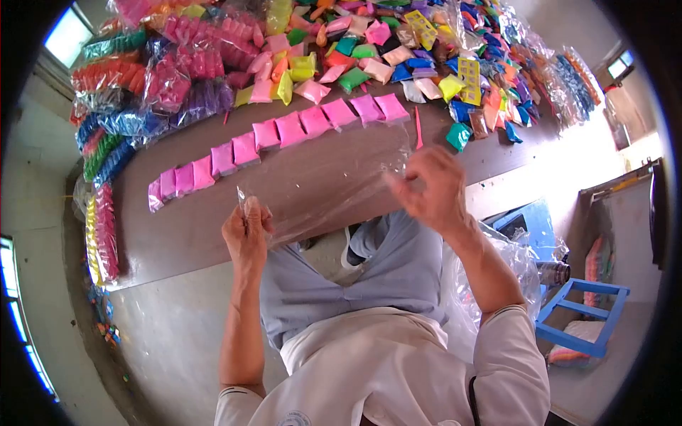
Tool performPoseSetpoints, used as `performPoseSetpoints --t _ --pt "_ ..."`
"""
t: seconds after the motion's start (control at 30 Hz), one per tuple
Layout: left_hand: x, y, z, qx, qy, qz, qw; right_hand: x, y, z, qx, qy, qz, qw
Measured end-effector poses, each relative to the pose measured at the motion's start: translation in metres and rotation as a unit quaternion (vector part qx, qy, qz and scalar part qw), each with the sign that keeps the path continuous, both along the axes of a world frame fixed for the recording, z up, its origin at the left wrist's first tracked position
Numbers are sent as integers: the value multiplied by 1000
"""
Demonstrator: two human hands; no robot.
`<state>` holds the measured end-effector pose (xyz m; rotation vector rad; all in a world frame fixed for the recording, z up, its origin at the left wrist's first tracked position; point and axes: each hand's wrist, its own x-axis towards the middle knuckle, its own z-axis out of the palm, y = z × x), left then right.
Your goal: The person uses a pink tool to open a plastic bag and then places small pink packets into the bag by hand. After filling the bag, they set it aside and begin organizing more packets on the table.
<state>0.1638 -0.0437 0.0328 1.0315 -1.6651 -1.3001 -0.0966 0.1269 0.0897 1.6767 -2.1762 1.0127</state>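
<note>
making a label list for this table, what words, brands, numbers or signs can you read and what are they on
No text can be read for certain in this view.
Round badge on the shirt: marks are there, too small and blurred to read.
Row of pink packets: no lettering I can make out.
Clear plastic at the left hand: none I can make out.

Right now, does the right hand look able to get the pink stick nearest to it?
Probably yes: the pink stick lies just beyond the right hand, and nothing seems to cover it. However, that hand seems to pinch the clear plastic, which it may need to release first.
</note>
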Motion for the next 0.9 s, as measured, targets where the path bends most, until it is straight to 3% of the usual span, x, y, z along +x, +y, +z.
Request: performPoseSetpoints --t 0.03,0.07,0.13,0.23,0.47,0.53,0.57,0.63,0.67,0.73,0.77,0.83,0.9 --pt "-1 1 1 2 10 -5 1000 4 2 0 -38 21 102 994" --pt "-2 1 1 3 10 -6 1000 6 0 0 -36 20 101 994" --pt "1 0 0 -2 9 -7 1000 9 -4 -2 113 26 195 974" --pt "7 -6 -6 -28 2 3 1000 -2 -14 -21 194 120 167 959" --pt "2 -3 -5 -27 31 -28 999 23 -35 8 42 137 203 969" --pt "-1 1 -2 -35 36 -69 996 27 -48 -14 92 134 320 933" --pt "-1 1 0 -36 35 -70 996 28 -47 -22 92 134 319 934" --pt "1 2 3 -59 12 -28 998 31 -44 -36 230 129 336 904" --pt "4 0 3 -59 10 -28 998 26 -43 -41 230 128 337 904" --pt "13 -8 1 -97 -14 11 995 2 -38 -44 331 109 266 899" --pt "18 -9 -1 -95 -17 12 995 -9 -29 -44 332 107 267 898" --pt "20 -10 -3 -96 -29 -5 995 -27 -14 -35 207 166 165 950" --pt "14 -6 -2 -88 -19 -7 996 -22 -10 -32 245 167 146 944"
